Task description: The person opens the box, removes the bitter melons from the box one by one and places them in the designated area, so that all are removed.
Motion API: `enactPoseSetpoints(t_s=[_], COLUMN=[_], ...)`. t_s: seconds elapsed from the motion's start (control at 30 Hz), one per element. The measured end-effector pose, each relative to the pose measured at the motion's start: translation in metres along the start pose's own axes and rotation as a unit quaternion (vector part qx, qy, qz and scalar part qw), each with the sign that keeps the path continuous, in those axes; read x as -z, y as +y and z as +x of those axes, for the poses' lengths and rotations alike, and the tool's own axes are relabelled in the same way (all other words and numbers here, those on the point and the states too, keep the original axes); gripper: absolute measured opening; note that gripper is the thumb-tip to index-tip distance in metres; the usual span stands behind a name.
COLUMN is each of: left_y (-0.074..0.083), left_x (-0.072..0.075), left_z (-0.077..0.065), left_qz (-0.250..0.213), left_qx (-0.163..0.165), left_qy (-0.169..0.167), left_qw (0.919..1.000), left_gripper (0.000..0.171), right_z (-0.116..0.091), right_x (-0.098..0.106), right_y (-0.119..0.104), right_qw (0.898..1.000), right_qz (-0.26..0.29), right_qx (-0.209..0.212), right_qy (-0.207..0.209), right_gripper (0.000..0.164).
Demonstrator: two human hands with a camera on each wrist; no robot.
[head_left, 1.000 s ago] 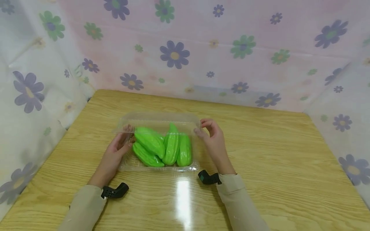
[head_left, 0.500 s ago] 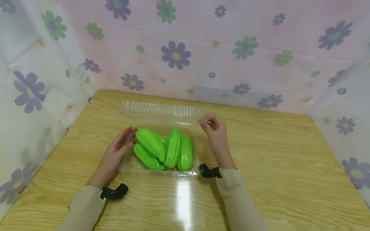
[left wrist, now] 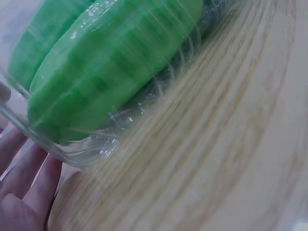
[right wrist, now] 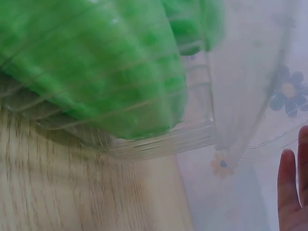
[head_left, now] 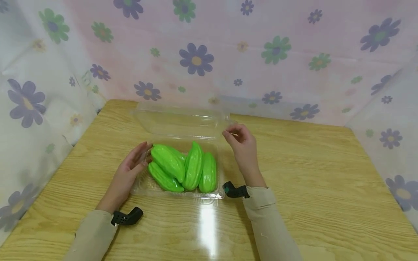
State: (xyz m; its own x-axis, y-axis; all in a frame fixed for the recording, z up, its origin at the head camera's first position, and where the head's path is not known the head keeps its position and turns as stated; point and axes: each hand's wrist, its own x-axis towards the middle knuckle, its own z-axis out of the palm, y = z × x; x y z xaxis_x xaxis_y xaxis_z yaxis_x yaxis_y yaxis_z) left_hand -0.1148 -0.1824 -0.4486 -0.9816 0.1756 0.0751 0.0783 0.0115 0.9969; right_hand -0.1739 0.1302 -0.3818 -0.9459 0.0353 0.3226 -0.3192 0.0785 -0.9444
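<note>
Clear box lies opened, green fruits in its base, a hand at each side

On the wood-grain table [head_left: 310,181] we see a clear plastic rectangular container base [head_left: 202,195] holding at least four glossy, bright green, elongated ridged fruits [head_left: 194,166]. They lie against one another, two slanting on the left and two more upright toward the right. Behind the base, its clear plastic lid [head_left: 176,124] is tilted back toward the flower-printed cloth backdrop [head_left: 225,43].

The person's left hand [head_left: 127,172] rests at the base's left wall, thumb apart from the slightly spread, relaxed fingers; in the left wrist view we find those fingers outside the plastic, by a rounded corner. The right hand [head_left: 243,150] hovers just beside the lid's right end, fingers loosely bent with thumb and forefinger close together, gripping nothing that we can make out. In the right wrist view, two of its fingers stand straight, apart from the base.

We also note beige sleeves [head_left: 272,228] and a black wrist camera [head_left: 127,216] at each cuff.
</note>
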Motion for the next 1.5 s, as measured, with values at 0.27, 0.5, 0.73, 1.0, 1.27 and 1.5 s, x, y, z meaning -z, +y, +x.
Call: enactPoseSetpoints(t_s=[0.27, 0.5, 0.73, 1.0, 1.27, 1.5], left_y=[-0.002, -0.001, -0.001, 0.001, -0.001, 0.009], left_x=[0.0, -0.001, -0.002, -0.001, -0.001, -0.005], left_z=[-0.002, 0.001, -0.002, -0.001, -0.002, -0.003], left_qz=[-0.018, -0.015, -0.015, 0.004, 0.039, 0.047], left_qx=[-0.017, -0.024, -0.023, -0.03, -0.03, -0.05], left_qy=[-0.023, -0.021, -0.025, -0.037, -0.046, -0.049], left_qw=[0.9994, 0.9994, 0.9993, 0.9989, 0.9977, 0.9964], left_gripper=[0.051, 0.051, 0.049, 0.058, 0.055, 0.055], right_z=[-0.001, 0.005, 0.001, 0.0, -0.001, 0.003], right_x=[0.002, 0.006, 0.003, -0.001, 0.001, 0.003], right_y=[0.011, 0.036, 0.041, 0.025, 0.035, 0.058], right_qw=[0.999, 0.999, 0.998, 0.999, 0.997, 0.997], right_qz=[-0.01, 0.004, 0.022, 0.01, 0.022, 0.044], right_qx=[-0.029, -0.029, -0.051, -0.046, -0.075, -0.057], right_qy=[0.021, 0.023, 0.02, 0.01, 0.004, 0.002], right_gripper=[0.016, 0.022, 0.019, 0.02, 0.025, 0.03])
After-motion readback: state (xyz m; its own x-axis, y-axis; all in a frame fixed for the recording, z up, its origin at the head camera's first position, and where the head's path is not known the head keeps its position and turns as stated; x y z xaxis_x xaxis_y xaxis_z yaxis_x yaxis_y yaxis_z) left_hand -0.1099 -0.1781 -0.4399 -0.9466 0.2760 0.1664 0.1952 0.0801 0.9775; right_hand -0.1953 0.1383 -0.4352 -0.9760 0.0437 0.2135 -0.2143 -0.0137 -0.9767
